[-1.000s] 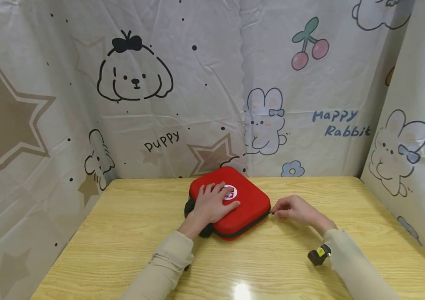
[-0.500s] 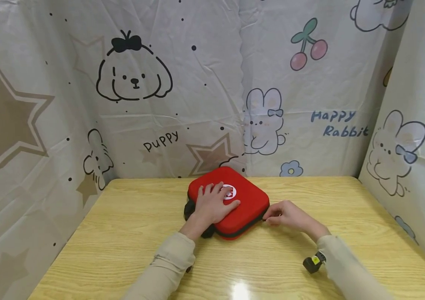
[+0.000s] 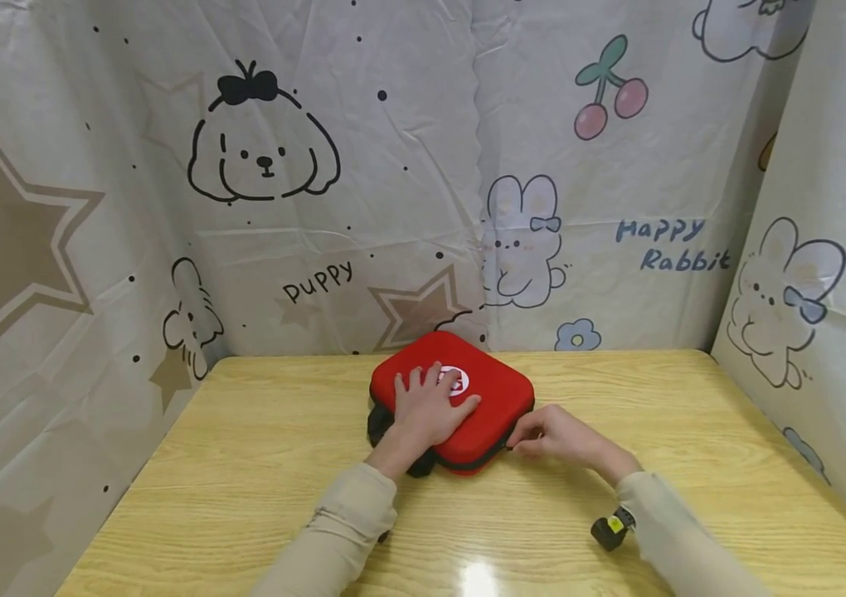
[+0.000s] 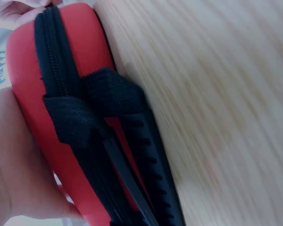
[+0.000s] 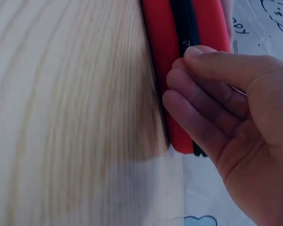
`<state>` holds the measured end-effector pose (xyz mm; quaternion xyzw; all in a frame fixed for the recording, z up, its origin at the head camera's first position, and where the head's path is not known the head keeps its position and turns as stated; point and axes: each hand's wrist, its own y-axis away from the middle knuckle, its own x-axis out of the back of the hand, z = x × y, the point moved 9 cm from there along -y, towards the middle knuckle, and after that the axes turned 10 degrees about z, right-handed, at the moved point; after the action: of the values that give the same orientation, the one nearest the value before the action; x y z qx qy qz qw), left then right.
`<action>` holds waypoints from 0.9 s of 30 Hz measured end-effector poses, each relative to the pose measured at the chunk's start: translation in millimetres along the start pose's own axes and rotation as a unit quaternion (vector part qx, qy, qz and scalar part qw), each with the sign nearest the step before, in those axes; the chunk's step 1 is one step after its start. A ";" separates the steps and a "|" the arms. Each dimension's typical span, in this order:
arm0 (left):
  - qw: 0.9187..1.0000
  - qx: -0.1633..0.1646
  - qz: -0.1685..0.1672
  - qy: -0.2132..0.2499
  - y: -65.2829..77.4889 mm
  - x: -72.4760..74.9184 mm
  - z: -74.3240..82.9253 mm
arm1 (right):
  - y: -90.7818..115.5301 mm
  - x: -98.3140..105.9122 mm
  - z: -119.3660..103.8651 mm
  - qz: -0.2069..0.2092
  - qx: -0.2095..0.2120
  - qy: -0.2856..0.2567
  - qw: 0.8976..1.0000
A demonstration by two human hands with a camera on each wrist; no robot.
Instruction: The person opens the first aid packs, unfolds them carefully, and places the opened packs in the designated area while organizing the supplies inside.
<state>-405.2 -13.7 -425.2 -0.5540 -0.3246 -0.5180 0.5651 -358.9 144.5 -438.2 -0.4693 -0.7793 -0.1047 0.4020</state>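
Observation:
A red zippered case [image 3: 493, 390] lies flat on the wooden table, with a round white emblem [image 3: 457, 380] on its lid. My left hand [image 3: 426, 408] rests on the lid with fingers spread, partly covering that emblem. At the case's right front side, my right hand [image 3: 561, 437] pinches the zipper pull [image 5: 188, 43] between thumb and forefinger. The black zipper [image 4: 54, 52] runs around the side wall. In the left wrist view a black carry handle [image 4: 148, 155] sticks out from the near left side. Most of the zipper pull is hidden by my fingertips.
The pale wooden tabletop [image 3: 266, 431] surrounds the case. Cartoon-printed cloth [image 3: 393, 166] hangs behind and at both sides. A small black wrist camera [image 3: 610, 531] hangs at my right sleeve, just above the table.
My right hand has moved toward me and to the left along the case's side, drawing the zipper pull with it. The left hand stays on the lid.

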 end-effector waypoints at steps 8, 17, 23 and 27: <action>1.000 0.008 -0.007 -0.004 0.5 0.9 -1.1 | -1.2 -4.8 -11.9 -0.006 0.012 0.002 1.000; 0.987 -0.138 -0.049 0.066 5.4 16.2 -11.9 | 4.1 9.3 2.1 0.027 -0.008 0.033 0.999; 0.968 -0.213 -0.070 0.110 9.2 24.1 -26.2 | 7.0 21.3 13.5 0.046 -0.015 0.029 0.998; 0.961 -0.233 -0.089 0.117 11.2 24.9 -30.3 | 8.0 27.1 21.6 0.063 -0.024 0.020 0.997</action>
<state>-394.5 -50.2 -410.4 -0.5745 -0.1742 -0.6889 0.4061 -370.2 178.1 -434.4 -0.5251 -0.7368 -0.1074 0.4122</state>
